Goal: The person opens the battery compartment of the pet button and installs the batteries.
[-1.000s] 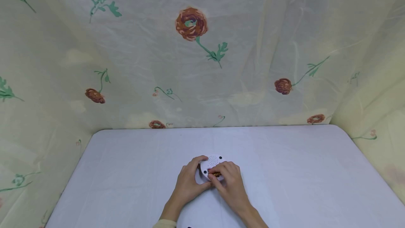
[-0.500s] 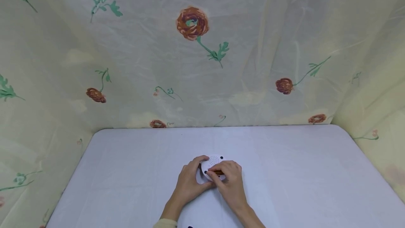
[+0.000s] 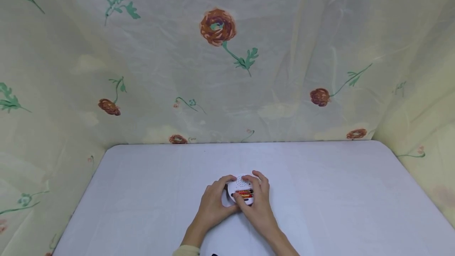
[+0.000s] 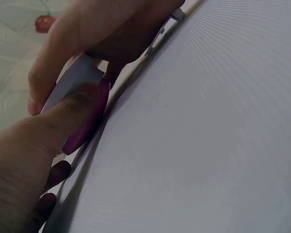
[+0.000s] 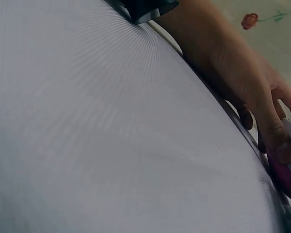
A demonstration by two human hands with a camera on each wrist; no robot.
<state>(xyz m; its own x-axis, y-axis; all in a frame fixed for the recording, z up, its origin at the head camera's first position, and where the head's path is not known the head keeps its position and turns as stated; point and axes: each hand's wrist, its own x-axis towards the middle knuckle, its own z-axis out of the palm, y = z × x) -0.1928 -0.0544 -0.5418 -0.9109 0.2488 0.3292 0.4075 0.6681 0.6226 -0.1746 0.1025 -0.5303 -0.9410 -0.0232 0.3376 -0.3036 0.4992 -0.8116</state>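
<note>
A round white device (image 3: 232, 187) with speaker holes and black feet lies on the table, its battery bay facing up. Red-and-gold batteries (image 3: 245, 195) sit side by side in the bay. My left hand (image 3: 212, 204) grips the device's left edge, its thumb (image 4: 78, 104) along the near side above a magenta underside (image 4: 88, 127). Over the device arches my right hand (image 3: 260, 209): its thumb touches the left end of the batteries, and its bent fingers rest across the top and far right side. In the right wrist view my left thumb (image 5: 283, 149) presses the rim.
A white cloth (image 3: 149, 192) covers the table. Flower-print curtains (image 3: 277, 70) stand behind and on both sides. A small dark object (image 3: 214, 255) shows at the bottom edge between my forearms.
My right fingers, earlier bunched at a battery over the bay, have spread up the device's far side, baring the batteries. My left hand keeps its grip.
</note>
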